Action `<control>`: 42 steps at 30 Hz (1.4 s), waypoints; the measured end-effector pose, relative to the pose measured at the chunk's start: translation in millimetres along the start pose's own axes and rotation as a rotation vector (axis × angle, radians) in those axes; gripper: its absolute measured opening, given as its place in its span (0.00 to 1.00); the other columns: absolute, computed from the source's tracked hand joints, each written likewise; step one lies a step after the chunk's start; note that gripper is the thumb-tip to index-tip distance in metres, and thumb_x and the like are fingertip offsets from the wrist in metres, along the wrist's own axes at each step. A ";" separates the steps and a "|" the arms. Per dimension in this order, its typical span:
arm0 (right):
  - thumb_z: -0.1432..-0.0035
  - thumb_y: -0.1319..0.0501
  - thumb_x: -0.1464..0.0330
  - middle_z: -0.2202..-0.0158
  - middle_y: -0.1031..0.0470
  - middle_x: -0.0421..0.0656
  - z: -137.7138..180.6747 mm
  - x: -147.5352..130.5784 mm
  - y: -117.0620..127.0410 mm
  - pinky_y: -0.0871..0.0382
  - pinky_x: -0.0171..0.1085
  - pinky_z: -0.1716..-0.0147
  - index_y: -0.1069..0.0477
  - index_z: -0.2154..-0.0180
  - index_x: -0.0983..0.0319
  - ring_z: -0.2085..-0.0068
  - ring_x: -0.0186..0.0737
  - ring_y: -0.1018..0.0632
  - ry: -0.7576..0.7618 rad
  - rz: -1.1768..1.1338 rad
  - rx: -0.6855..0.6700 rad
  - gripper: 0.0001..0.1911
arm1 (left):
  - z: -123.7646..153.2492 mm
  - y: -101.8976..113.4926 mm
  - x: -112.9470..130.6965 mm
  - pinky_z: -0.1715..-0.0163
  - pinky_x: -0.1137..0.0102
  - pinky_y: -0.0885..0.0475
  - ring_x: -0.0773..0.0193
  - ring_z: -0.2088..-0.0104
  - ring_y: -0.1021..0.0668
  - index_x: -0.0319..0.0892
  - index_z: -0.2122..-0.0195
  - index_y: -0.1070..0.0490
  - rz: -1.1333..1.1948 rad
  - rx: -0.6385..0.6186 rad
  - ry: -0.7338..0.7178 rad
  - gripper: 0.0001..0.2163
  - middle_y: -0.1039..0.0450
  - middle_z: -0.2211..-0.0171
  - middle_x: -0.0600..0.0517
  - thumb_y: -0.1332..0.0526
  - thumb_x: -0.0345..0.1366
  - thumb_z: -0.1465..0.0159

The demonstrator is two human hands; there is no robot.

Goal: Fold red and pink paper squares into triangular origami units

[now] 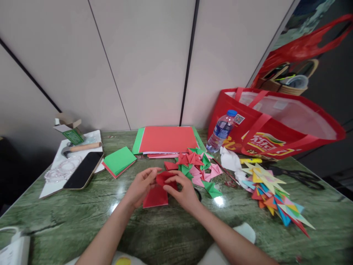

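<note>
Between my two hands is a small piece of red paper (163, 177), partly folded and raised above the table. My left hand (143, 186) pinches its left side with thumb and forefinger. On the right side, my right hand (183, 189) grips it with curled fingers, which hide part of the paper. Below lies a flat stack of red paper squares (156, 197) on the green marbled table (91, 221). Just beyond my right hand sits a heap of folded red, green and pink paper pieces (197, 165).
Green paper squares (120, 161) and a phone (84, 170) lie left, near a hammer (82, 147). Large coloured sheets (168, 140) are stacked against the wall. At right stand a water bottle (222, 130) and red bag (248, 121), with scissors (300, 176) and pointed paper pieces (273, 195) nearby.
</note>
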State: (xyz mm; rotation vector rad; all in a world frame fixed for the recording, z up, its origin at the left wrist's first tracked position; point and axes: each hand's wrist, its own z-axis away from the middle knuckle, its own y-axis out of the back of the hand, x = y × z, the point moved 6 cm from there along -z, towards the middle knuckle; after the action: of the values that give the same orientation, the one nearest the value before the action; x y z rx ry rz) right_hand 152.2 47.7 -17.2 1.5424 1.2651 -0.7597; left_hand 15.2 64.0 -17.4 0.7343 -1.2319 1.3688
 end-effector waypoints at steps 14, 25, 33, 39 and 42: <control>0.52 0.39 0.67 0.66 0.26 0.43 2.0 5.0 -1.1 0.33 0.38 0.63 0.29 0.65 0.61 0.63 0.40 0.26 -0.033 -0.009 0.005 0.09 | 0.3 -1.3 -1.2 0.71 0.72 0.30 0.65 0.72 0.24 0.37 0.66 0.26 0.039 0.002 -0.027 0.14 0.23 0.71 0.48 0.32 0.33 0.56; 0.52 0.40 0.70 0.66 0.27 0.43 0.4 3.0 4.9 0.33 0.38 0.62 0.27 0.68 0.59 0.62 0.40 0.27 0.004 0.013 0.056 0.06 | 0.0 0.5 -5.0 0.71 0.71 0.31 0.66 0.72 0.26 0.37 0.65 0.25 0.037 0.011 0.003 0.17 0.23 0.71 0.47 0.31 0.37 0.57; 0.52 0.39 0.70 0.65 0.28 0.43 0.4 4.5 7.9 0.34 0.39 0.60 0.26 0.66 0.57 0.61 0.41 0.28 -0.020 -0.016 0.088 0.08 | 2.8 -7.7 -2.6 0.66 0.68 0.31 0.62 0.69 0.24 0.38 0.60 0.27 0.137 -0.142 0.014 0.17 0.23 0.67 0.46 0.34 0.37 0.51; 0.51 0.40 0.69 0.57 0.32 0.43 1.7 2.6 3.9 0.36 0.42 0.55 0.28 0.59 0.53 0.53 0.43 0.31 0.020 0.038 0.016 0.14 | 1.1 -8.6 -4.3 0.68 0.68 0.31 0.61 0.68 0.24 0.37 0.60 0.28 0.108 -0.153 0.011 0.17 0.24 0.68 0.45 0.36 0.40 0.49; 0.50 0.41 0.71 0.56 0.33 0.44 3.2 3.0 -2.0 0.35 0.41 0.56 0.29 0.58 0.53 0.54 0.42 0.30 0.034 0.029 -0.036 0.16 | -1.7 -1.5 -5.8 0.72 0.72 0.31 0.65 0.73 0.25 0.37 0.66 0.26 -0.012 -0.018 -0.052 0.13 0.24 0.71 0.49 0.34 0.39 0.51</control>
State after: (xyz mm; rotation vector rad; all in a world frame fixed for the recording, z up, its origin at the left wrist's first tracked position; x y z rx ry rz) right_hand 151.4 45.8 -21.6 1.5469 1.2720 -0.6913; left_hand 18.2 63.5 -22.8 0.7674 -1.2772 1.3340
